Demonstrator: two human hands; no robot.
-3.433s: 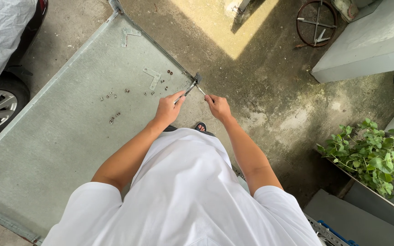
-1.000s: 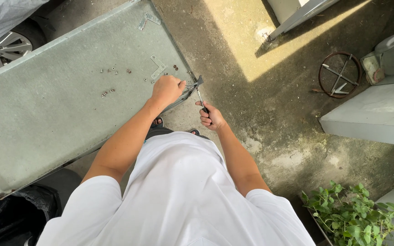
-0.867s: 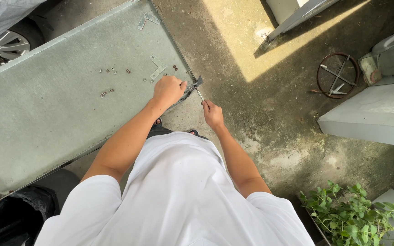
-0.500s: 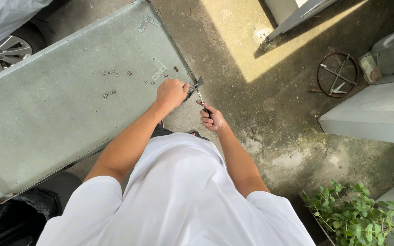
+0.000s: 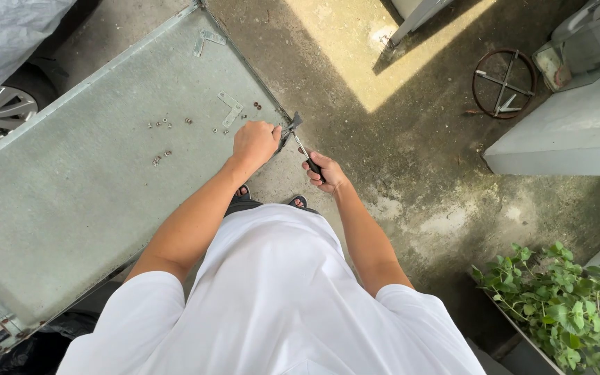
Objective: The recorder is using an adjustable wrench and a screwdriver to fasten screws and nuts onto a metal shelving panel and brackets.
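1. The panel (image 5: 92, 201) is pale grey-green with a fine speckled grain and a lighter metal frame.
2. The screwdriver (image 5: 308, 158) has a black handle and a silvery shaft.
3. The brackets (image 5: 230, 107) are dull silver; the screws (image 5: 161, 125) are dark brown.
4. The shirt (image 5: 272, 298) is plain white.
5. The concrete floor (image 5: 411, 132) is mottled brown-grey, with one pale yellow sunlit patch.
6. The plant (image 5: 564, 305) is bright green.
7. The wheel rim (image 5: 503, 83) is rusty brown.

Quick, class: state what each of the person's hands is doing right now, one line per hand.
Left hand: closed, fist at the panel edge; contents hidden.
Right hand: closed around the screwdriver handle.
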